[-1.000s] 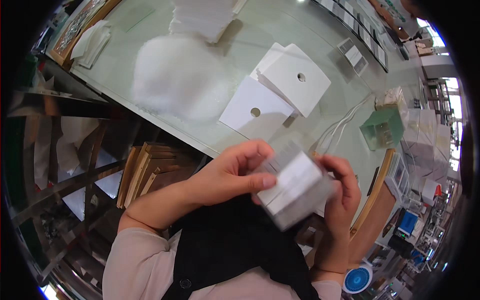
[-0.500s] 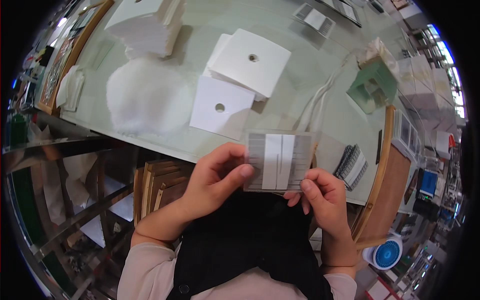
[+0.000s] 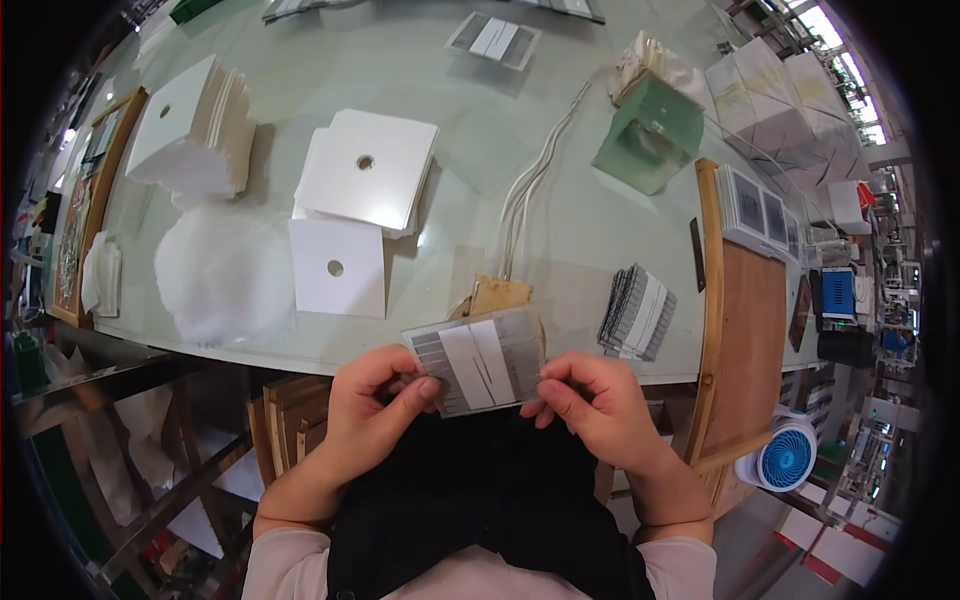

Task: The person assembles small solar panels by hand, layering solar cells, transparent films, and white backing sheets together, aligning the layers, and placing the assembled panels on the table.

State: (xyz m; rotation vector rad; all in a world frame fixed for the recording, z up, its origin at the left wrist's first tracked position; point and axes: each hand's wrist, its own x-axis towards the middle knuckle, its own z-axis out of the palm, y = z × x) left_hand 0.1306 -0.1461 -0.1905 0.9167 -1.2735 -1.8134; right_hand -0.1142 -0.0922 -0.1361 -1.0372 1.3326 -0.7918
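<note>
Between my two hands, in front of the table edge, I hold a thin clear rectangular sheet with grey striped sides and a white middle band. My left hand pinches its left edge between thumb and fingers. On the opposite edge, my right hand grips the lower right corner the same way. Just beyond the sheet lies a yellowish-brown block, with white cables running away from it. A stack of similar striped pieces rests on the table to the right.
White square cards with a round hole lie left of centre, and a taller stack stands farther left by a white fluffy pile. A green translucent block stands far right. A wooden frame borders the right side; a fan is below.
My view has turned to the right, so the table things appear farther left. The sheet sits lower and is tilted now. Both hands keep hold of it.
</note>
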